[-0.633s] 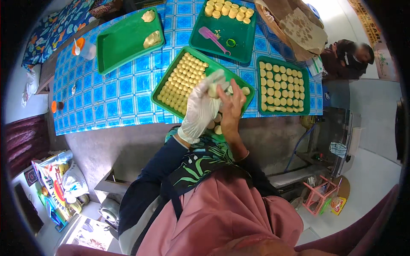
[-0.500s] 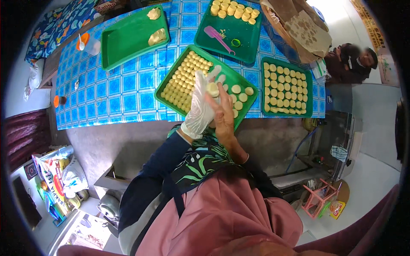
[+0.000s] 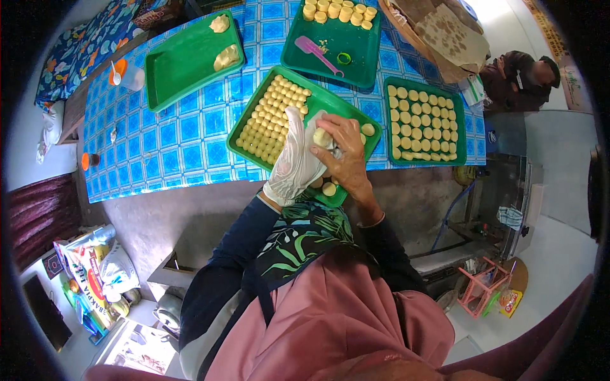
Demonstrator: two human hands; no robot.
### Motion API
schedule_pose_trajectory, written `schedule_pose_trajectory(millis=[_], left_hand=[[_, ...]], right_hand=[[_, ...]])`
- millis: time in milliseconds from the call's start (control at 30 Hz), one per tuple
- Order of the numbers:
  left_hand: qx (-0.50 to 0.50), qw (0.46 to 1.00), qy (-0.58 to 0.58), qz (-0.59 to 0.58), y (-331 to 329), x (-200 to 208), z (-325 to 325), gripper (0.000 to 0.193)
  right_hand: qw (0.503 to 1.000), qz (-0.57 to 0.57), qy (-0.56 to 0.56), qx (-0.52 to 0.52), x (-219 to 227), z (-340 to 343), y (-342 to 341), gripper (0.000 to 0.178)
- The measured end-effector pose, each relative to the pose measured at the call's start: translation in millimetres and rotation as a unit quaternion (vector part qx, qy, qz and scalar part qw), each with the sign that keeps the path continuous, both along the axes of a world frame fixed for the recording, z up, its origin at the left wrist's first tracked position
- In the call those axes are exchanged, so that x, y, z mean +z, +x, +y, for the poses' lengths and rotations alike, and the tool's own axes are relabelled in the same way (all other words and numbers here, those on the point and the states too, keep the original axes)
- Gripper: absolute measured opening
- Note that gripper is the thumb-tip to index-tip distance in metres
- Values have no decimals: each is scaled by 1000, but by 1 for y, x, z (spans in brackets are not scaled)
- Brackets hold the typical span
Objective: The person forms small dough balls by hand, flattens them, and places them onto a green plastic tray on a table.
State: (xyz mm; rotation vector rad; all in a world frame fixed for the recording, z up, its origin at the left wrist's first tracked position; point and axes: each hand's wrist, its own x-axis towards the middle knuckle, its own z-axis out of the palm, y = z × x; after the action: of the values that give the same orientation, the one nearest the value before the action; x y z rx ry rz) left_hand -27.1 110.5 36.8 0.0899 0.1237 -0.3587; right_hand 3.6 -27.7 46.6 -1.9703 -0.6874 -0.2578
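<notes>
My left hand (image 3: 293, 166), in a clear plastic glove, cradles a pale round piece of dough (image 3: 322, 137). Bare fingers and thumb of my right hand (image 3: 346, 149) curl around that same piece from the right. Both hands are over a green tray (image 3: 337, 103) at the table's near edge. Rows of small yellow balls (image 3: 273, 117) fill its left part. A few larger pale rounds lie on the right, among them one round (image 3: 368, 129) beyond my right hand and another (image 3: 328, 188) below my wrists. My hands hide the tray's middle.
A green tray of flat rounds (image 3: 415, 120) stands to the right. Behind, another tray (image 3: 359, 70) holds stacked rounds, a pink spatula (image 3: 318, 54) and a green ring (image 3: 344, 58). Dough lumps (image 3: 226, 58) lie in the left tray (image 3: 181, 73). A person (image 3: 518, 82) is at far right.
My right fingers have gone from stretched out to curled around the dough. Both hands stay close together above the tray. The view has shifted slightly.
</notes>
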Motion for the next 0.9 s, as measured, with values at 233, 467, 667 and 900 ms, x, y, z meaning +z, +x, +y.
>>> schedule_pose_trajectory(millis=[233,467,667,900], left_hand=[[42,997,47,39,5,6,-2,66],[60,964,252,62,6,17,4,73],[125,883,451,-19,-5,5,3,55],[64,885,461,-22,-1,8,-10,40]], right_hand=[[983,175,49,-38,-6,-16,3,50],[730,481,485,-23,-28,-20,11,33],[674,540,503,-27,-49,-33,16,27],[723,533,439,-21,-34,-21,1,35]])
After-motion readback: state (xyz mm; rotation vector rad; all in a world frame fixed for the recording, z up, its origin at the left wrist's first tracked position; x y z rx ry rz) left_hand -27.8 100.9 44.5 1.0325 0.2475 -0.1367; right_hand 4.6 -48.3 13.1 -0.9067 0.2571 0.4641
